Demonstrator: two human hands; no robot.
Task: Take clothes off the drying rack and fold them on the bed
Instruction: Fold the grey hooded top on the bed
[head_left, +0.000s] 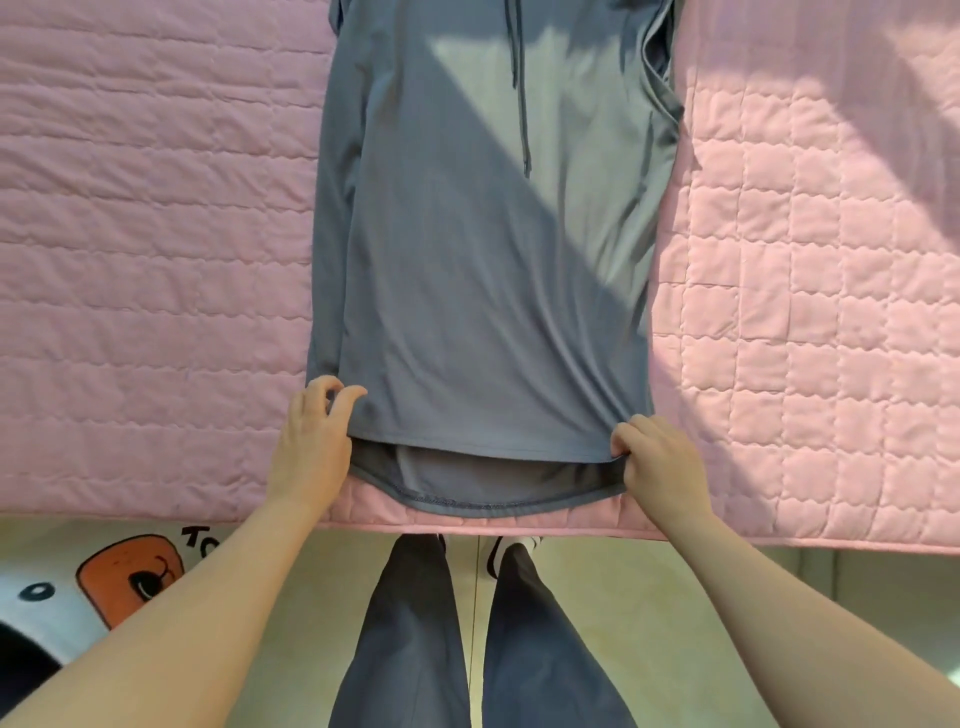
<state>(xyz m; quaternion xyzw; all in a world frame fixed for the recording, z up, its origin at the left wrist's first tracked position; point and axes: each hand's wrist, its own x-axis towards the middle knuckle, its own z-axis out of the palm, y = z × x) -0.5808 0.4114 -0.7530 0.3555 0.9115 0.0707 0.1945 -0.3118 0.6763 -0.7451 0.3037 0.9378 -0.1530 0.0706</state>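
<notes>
Grey hoodie (483, 286) laid flat on pink bed (156, 260), hem at near edge. Hem corners pinched by curled fingers of left hand (317, 441) and right hand (660, 462). Risk: only top layer seemingly caught at right, so back layer dragged and fold skewed; tucked sleeves shaken loose.

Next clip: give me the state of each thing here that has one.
hoodie: laid flat, front up, on the quilt.
drawstring: lying loose down the chest.
left hand: pinches the left corner of the hem.
right hand: grips the hem's right corner.
quilt: spread out smooth.
</notes>
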